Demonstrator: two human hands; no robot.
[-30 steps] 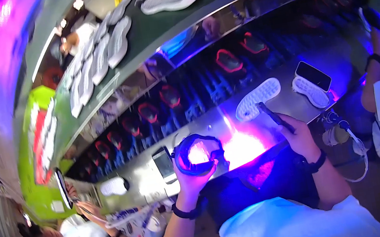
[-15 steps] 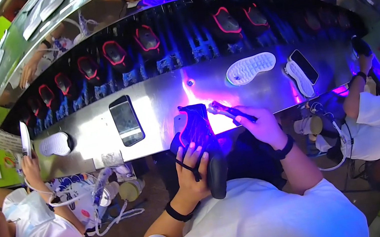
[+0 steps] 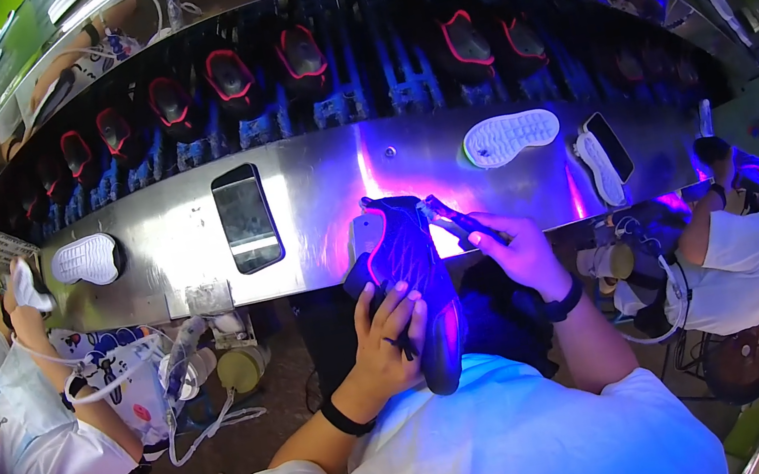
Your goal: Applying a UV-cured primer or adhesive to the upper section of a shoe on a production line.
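Note:
Under purple light at the bench's near edge, a dark shoe upper (image 3: 401, 259) stands in front of me, a bright red line along its rim and a grey patch at its far left. My left hand (image 3: 387, 337) grips its left side, fingers spread over the surface and a dark lace-like strand by them. My right hand (image 3: 519, 248) is closed around a slim dark-handled tool (image 3: 459, 218) whose exact kind I cannot make out. The tool's tip is at the shoe's far right edge; whether it touches is unclear.
On the metal bench (image 3: 308, 178) lie a phone (image 3: 246, 218), white soles (image 3: 511, 138) and a second phone (image 3: 612, 147). Beyond runs a dark conveyor rack (image 3: 393, 82) with several red-rimmed shoes. Co-workers sit left (image 3: 57, 426) and right (image 3: 744, 259); a pot (image 3: 240, 368) with hoses stands lower left.
The shoe has turned slightly in my left hand, showing more of its red rim and grey patch. The view has shifted a little. The left co-worker's hand and white sole have moved.

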